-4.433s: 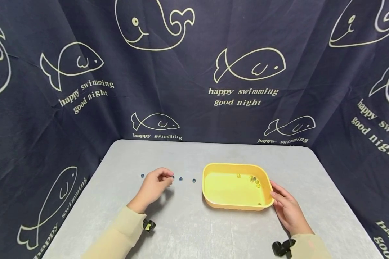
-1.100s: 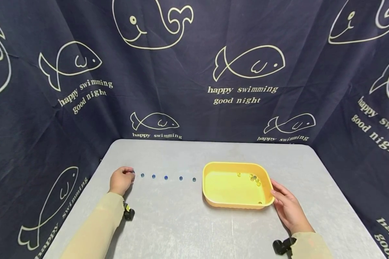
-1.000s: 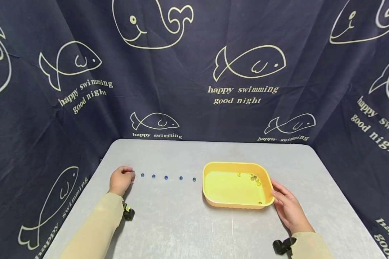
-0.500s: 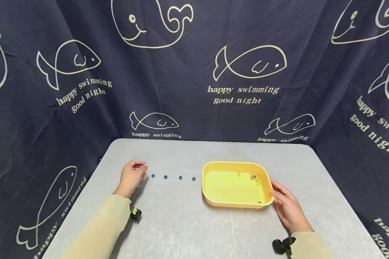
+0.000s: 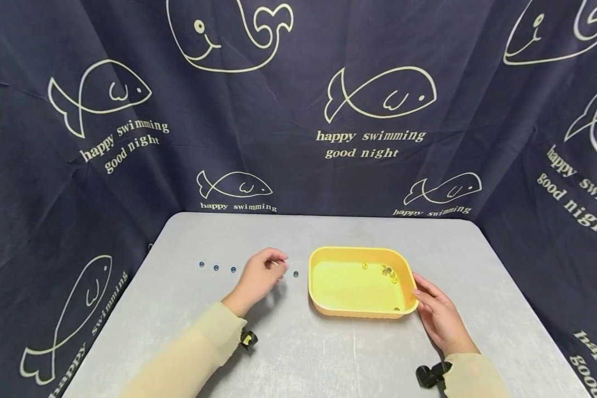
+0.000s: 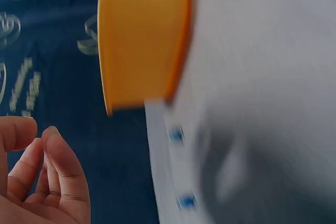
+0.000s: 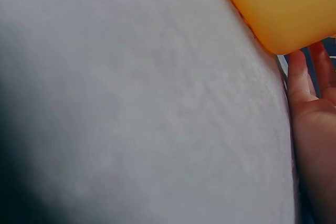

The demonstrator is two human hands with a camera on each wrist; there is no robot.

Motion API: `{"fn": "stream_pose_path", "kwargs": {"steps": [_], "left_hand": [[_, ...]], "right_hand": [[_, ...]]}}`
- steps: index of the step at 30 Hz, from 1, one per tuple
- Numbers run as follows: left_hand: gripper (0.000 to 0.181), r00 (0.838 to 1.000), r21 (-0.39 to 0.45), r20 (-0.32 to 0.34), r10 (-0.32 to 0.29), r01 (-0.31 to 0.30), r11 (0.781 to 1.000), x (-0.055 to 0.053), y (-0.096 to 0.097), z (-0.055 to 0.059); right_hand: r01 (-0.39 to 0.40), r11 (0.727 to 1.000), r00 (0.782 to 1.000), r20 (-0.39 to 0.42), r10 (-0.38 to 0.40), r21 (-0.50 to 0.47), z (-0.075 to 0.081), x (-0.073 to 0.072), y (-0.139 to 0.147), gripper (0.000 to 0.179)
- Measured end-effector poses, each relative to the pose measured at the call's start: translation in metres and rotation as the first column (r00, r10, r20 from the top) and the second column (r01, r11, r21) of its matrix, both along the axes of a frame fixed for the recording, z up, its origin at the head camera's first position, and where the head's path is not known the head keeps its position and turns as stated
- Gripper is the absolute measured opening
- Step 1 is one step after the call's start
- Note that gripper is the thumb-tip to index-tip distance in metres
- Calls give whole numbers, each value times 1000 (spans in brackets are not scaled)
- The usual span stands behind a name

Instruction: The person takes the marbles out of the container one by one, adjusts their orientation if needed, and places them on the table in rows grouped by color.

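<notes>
My left hand (image 5: 258, 276) is above the table just short of the yellow box, palm down, fingers loosely bent. In the left wrist view thumb and fingertips nearly meet, with nothing visible between them. A row of small blue marbles (image 5: 216, 268) runs across the table; the hand covers part of it. One marble (image 5: 296, 274) lies between that hand and the yellow plastic box (image 5: 360, 316). The box holds several yellowish marbles (image 5: 365, 266) and a darker one (image 5: 389, 270). My right hand (image 5: 443, 318) touches the box's right end with fairly straight fingers and thumb.
The grey-white table (image 5: 298, 359) is enclosed at the back and sides by a dark blue curtain (image 5: 288, 121) with fish drawings. A black wrist camera (image 5: 249, 338) is on the left sleeve, another black device (image 5: 433, 375) at the right one.
My left hand has left a blue marble at the row's left end, lifted away and moved right along the row towards the box. The right hand and the box have stayed put.
</notes>
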State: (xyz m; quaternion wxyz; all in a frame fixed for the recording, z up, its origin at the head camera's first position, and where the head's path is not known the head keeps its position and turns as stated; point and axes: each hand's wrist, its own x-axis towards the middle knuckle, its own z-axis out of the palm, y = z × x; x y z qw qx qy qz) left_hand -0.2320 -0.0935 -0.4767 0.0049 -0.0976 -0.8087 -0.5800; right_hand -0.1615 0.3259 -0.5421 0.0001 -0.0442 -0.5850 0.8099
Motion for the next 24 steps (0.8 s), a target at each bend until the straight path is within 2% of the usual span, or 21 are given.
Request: {"fn": "stream_pose_path", "kwargs": {"steps": [3,8,13,19,21,24], "left_hand": [[16,997,3,-15,-76,76,997,7,23,7],[13,983,-21,-51,-178,177,984,12,60,18],[12,964,-59,-65,-258,254,965,16,93,14],[11,920,-152,-38,-391,381,912,30,131,12],[10,911,-186,-45,-411,396,899,33,143,12],[11,909,-218,-40,-414,397,892,33,160,13]], "right_hand": [[4,1000,1000,-3,-4,-1,0,2,0,53],[11,1000,1000,-3,-11,2,1,3,-1,53],[17,1000,1000,8,-17,-5,2,5,-3,54],[29,1000,999,20,-29,3,2,7,-4,54],[31,1000,999,19,-31,6,2,8,-4,54],[30,1000,999,16,-30,6,2,9,-4,54]]}}
